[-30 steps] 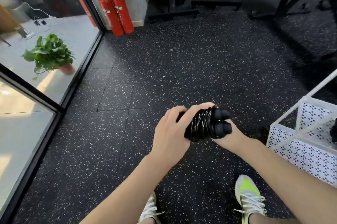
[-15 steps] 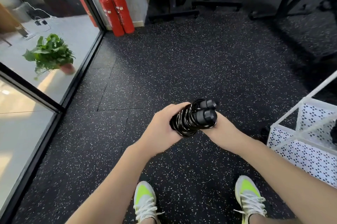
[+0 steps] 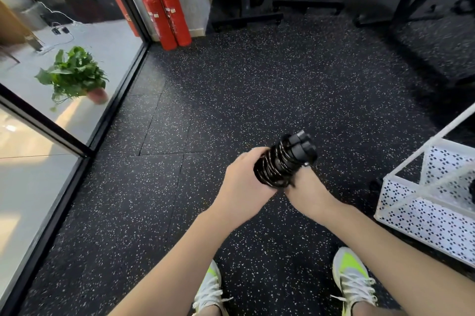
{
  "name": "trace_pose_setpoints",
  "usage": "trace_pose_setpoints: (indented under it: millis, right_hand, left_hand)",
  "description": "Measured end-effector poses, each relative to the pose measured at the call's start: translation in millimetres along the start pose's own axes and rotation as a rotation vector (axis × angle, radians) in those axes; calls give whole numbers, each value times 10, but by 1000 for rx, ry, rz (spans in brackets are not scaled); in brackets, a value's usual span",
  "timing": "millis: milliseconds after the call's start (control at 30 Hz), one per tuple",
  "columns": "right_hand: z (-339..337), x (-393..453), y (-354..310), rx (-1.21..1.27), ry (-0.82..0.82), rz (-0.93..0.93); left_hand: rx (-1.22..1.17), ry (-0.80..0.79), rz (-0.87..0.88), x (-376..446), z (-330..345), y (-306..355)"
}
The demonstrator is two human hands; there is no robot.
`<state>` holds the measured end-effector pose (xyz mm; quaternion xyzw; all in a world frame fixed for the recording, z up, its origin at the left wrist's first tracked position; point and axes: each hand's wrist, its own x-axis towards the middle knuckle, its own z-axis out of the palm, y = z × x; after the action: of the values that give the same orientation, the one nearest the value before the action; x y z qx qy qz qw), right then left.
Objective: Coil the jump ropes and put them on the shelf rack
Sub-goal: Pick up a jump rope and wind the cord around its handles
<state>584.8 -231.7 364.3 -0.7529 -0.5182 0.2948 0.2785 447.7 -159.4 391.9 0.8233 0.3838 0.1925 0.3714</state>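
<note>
Rope (image 3: 279, 164), black and already wound tight around its paired handles, sits between my hands above the speckled floor (image 3: 257, 99). My left hand (image 3: 244, 184) grips its lower end; my right hand (image 3: 307, 189) holds it from beneath. White shelf rack (image 3: 421, 215) stands near, on my right.

Centre frame, the jump rope (image 3: 281, 161) sits between both hands, left hand (image 3: 244, 182) on its left side, right hand (image 3: 307, 188) below and right of it. The shelf rack (image 3: 424, 212) stands at the right edge. Two fire extinguishers (image 3: 167, 14) stand at upper centre-left, a potted plant (image 3: 74, 76) behind the glass at left, and shoes (image 3: 352, 277) at the bottom.
</note>
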Motion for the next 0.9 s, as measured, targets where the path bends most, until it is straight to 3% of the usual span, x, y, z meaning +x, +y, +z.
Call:
trace_pose_setpoints:
  millis: [67,133,233,367,567,667,900]
  right_hand:
    - [43,-15,24,-31,-67,-1]
    - [62,-66,2,-220,-112,-22]
    - [70,-141,-120,-447,-116,-77]
    - [82,-205,-283,-547,-167,-142]
    - [-18,-219,-315,-337,-181,-11]
    - [-136,-213,-317,-137,-161,86]
    - [-291,-242,-420,59,-5,199]
  left_hand:
    - [-80,64,-137,45,-26,-23]
    - [-69,102,-230,117,-85,-82]
    - [27,38,-327,160,-101,-159]
    - [39,15,-322,123,6,-130]
    - [19,-136,-327,118,60,-86]
    - [-36,-247,-246,90,-81,-82]
    - [-119,-79,-273,-13,-58,28]
